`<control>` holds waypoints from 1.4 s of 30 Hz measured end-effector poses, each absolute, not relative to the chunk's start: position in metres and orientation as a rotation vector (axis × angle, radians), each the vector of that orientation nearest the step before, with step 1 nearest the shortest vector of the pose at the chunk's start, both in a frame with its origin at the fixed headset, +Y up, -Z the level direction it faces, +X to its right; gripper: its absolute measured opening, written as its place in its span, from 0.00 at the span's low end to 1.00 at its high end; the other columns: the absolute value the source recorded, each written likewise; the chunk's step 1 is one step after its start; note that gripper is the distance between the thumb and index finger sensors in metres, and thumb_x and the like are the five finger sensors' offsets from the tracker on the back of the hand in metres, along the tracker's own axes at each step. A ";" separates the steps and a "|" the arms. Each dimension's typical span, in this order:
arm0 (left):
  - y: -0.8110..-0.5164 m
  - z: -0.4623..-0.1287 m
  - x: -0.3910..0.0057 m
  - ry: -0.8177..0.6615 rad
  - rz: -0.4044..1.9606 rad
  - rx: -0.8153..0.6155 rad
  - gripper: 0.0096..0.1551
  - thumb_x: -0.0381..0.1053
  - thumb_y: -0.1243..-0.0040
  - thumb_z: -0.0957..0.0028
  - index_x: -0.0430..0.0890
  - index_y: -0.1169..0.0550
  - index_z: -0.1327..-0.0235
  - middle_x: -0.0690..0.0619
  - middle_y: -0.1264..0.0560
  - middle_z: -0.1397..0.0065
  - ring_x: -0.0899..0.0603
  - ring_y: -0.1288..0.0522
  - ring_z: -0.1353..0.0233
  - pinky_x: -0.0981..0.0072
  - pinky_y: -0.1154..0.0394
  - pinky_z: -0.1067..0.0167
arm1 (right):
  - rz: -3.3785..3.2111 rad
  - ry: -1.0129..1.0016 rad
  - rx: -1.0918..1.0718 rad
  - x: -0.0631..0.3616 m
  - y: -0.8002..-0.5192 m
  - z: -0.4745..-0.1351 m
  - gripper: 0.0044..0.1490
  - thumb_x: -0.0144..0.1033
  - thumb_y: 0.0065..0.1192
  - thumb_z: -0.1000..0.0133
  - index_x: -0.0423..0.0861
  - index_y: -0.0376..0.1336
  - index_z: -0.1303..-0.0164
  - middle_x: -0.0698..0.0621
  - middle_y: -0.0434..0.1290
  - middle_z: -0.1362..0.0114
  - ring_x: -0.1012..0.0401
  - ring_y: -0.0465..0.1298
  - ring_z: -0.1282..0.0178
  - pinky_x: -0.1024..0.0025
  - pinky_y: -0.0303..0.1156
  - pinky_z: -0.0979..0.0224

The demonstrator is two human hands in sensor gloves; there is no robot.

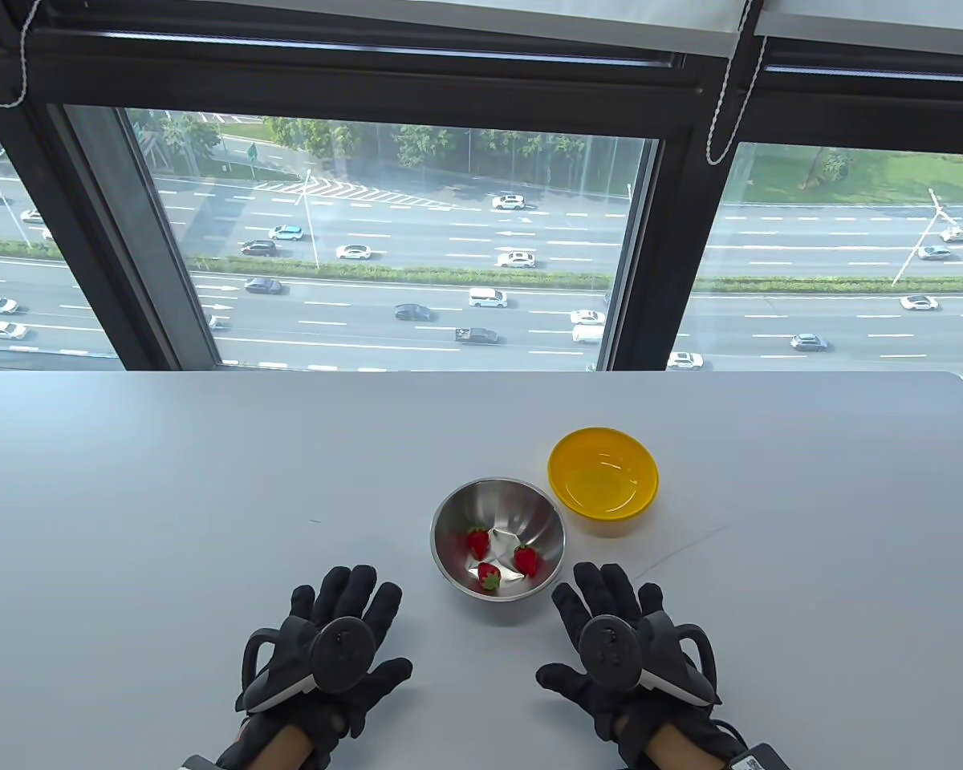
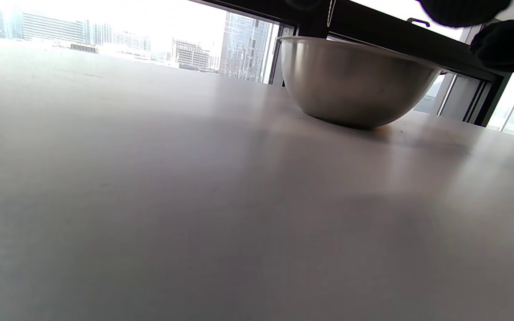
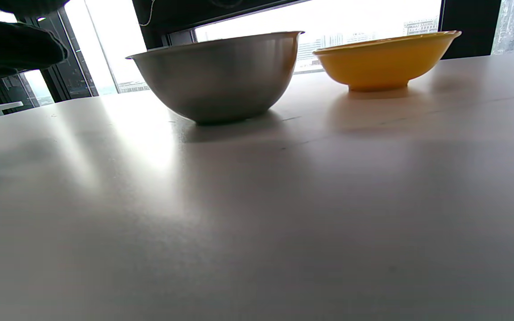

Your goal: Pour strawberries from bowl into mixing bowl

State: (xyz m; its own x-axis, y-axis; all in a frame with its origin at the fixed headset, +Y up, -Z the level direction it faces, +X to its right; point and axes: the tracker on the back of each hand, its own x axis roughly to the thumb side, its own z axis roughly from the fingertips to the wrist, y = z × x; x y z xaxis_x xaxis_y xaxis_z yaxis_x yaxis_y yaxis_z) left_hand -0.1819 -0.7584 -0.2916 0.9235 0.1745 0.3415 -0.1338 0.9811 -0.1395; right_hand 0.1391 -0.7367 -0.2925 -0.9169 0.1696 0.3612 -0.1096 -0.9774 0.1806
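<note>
A steel mixing bowl stands upright near the table's middle with three strawberries in it. It also shows in the left wrist view and the right wrist view. A yellow bowl stands upright just behind it to the right, empty; its outside shows in the right wrist view. My left hand lies flat on the table, fingers spread, left of the steel bowl and holds nothing. My right hand lies flat, fingers spread, just right of and nearer than the steel bowl, holding nothing.
The white table runs to a window wall at the far edge. A faint line marks the tabletop right of the bowls.
</note>
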 end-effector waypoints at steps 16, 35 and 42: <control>-0.760 -0.291 -0.179 -0.362 0.131 -0.145 0.56 0.79 0.54 0.60 0.56 0.52 0.20 0.47 0.64 0.14 0.31 0.65 0.15 0.23 0.67 0.31 | 2.961 0.208 0.618 0.138 -0.736 -0.291 0.59 0.74 0.47 0.58 0.58 0.38 0.20 0.48 0.28 0.14 0.41 0.34 0.14 0.27 0.32 0.24; -0.757 -0.293 -0.187 -0.331 0.121 -0.146 0.57 0.79 0.54 0.60 0.56 0.52 0.20 0.47 0.64 0.14 0.31 0.64 0.15 0.23 0.66 0.30 | 2.993 0.175 0.590 0.145 -0.731 -0.291 0.60 0.75 0.46 0.59 0.58 0.38 0.20 0.48 0.28 0.14 0.41 0.33 0.14 0.26 0.32 0.24; -0.758 -0.294 -0.189 -0.326 0.124 -0.158 0.57 0.78 0.54 0.60 0.56 0.52 0.20 0.47 0.64 0.14 0.31 0.64 0.15 0.23 0.66 0.30 | 2.985 0.180 0.579 0.148 -0.730 -0.293 0.60 0.75 0.46 0.59 0.57 0.38 0.20 0.48 0.28 0.14 0.41 0.33 0.14 0.26 0.32 0.24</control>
